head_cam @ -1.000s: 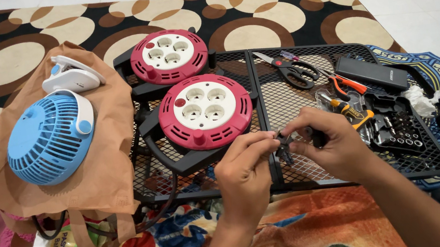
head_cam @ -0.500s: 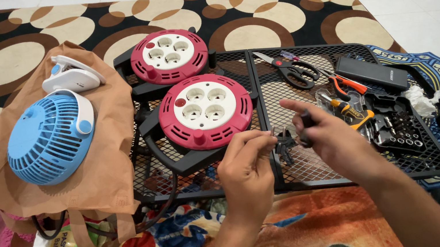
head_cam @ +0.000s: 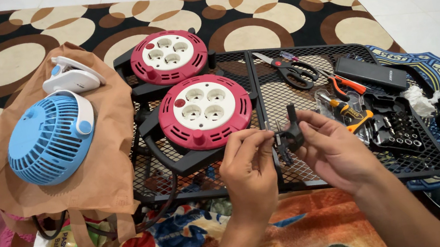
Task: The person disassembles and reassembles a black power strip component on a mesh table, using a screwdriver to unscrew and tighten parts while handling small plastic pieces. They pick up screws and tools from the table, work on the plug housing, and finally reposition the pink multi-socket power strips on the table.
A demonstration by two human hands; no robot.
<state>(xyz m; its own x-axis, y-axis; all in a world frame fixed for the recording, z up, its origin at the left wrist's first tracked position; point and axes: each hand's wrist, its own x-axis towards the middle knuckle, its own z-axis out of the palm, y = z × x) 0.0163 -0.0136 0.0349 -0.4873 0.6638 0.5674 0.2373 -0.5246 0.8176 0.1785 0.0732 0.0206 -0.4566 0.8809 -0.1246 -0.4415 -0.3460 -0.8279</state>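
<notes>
Beside the red cable reel (head_cam: 205,111) — scissors (head_cam: 294,70), blue fan (head_cam: 48,138), black mesh table (head_cam: 308,93).

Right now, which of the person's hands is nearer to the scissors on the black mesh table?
The right hand. It sits below the scissors, holding a small black part. The left hand is farther off, to the left, its fingers touching that part.

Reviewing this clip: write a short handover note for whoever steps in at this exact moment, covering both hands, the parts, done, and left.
Left hand: fingers pinch thin metal prongs at the black plug part.
Right hand: grips that plug part above the black mesh table.
Nearby: two red cable reels, scissors, screwdriver, bit case, blue fan on a brown bag.
Done: plug is in hand, apparently opened.
Left: cannot tell how far the prongs are seated.
</notes>
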